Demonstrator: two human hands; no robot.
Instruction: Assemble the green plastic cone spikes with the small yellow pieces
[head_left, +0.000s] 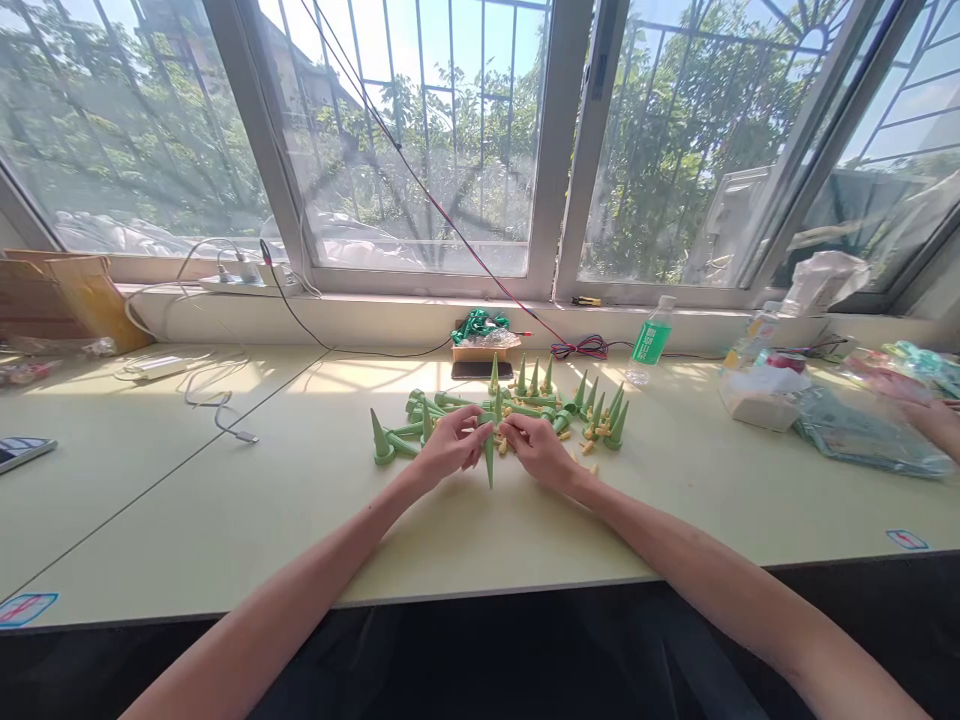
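My left hand [453,446] grips a green plastic spike [490,465] near its wide end, with the tip pointing down toward me. Close beside it, the fingers of my right hand [536,446] are pinched together at the wide end of that spike; whatever they hold is too small and hidden to make out. Behind both hands lies a heap of similar green spikes [431,405], some on their sides. Several more stand upright, among them one at the left [379,440] and one at the right [617,428]. Small yellow pieces [589,447] are scattered around them.
Behind the heap are a phone [482,370] and a small box [487,353] with green material. A water bottle [651,342] stands right of them. Farther right are a tissue pack [765,395], plastic bags [862,430] and another person's hand [930,422]. A white cable [221,412] lies left.
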